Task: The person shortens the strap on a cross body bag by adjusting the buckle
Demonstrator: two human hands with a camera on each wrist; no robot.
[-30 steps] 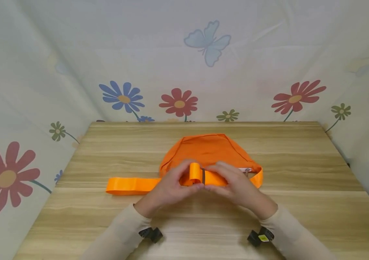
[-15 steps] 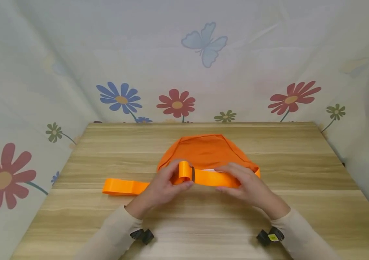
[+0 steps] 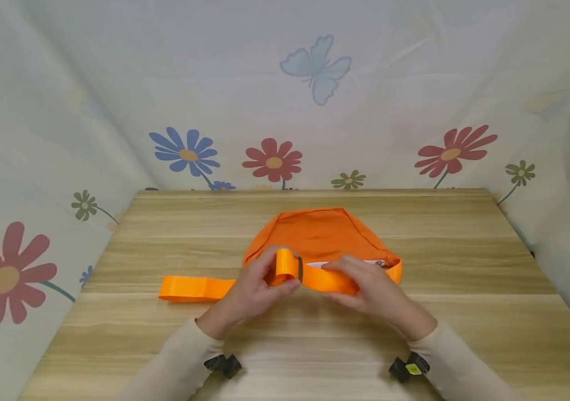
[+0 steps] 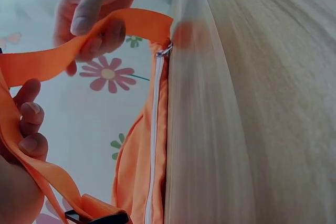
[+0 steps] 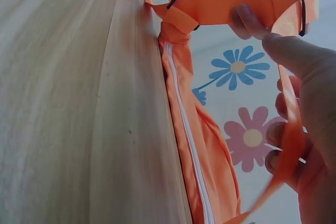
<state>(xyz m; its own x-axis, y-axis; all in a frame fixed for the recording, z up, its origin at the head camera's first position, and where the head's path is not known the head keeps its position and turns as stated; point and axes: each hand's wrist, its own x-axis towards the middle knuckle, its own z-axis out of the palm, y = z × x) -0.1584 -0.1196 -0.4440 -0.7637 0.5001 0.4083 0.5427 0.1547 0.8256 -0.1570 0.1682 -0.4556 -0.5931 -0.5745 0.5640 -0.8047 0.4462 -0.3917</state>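
At the near side, two pale sleeves (image 3: 179, 356) reach in over the table (image 3: 465, 250), each with a small black device (image 3: 222, 365) at the wrist. Wood grain runs between them and out to the slanting side edges, left and right.

Ahead, the orange strap (image 3: 322, 278) spans from hand to hand, its long axis crosswise; past the left hand it carries on to a folded loop end (image 3: 184, 288) pointing toward the left edge.

The left hand (image 3: 257, 281) pinches the strap between thumb and fingers, just beside the black slider (image 3: 300, 269), where a short loop stands up. The right hand (image 3: 377, 287), on the slider's other side, has the strap between thumb and curled fingers; how firmly is hard to judge. Both forearms slant inward.

Just beyond the hands, the orange bag (image 3: 317, 234) lies mid-table, its long axis left to right too, the white zipper (image 4: 156, 103) along its near side, its narrower side pointing away. Wood continues to the far edge, where a pale backdrop (image 3: 390, 83) rises, printed with flowers (image 3: 273, 162) and a butterfly (image 3: 317, 67).
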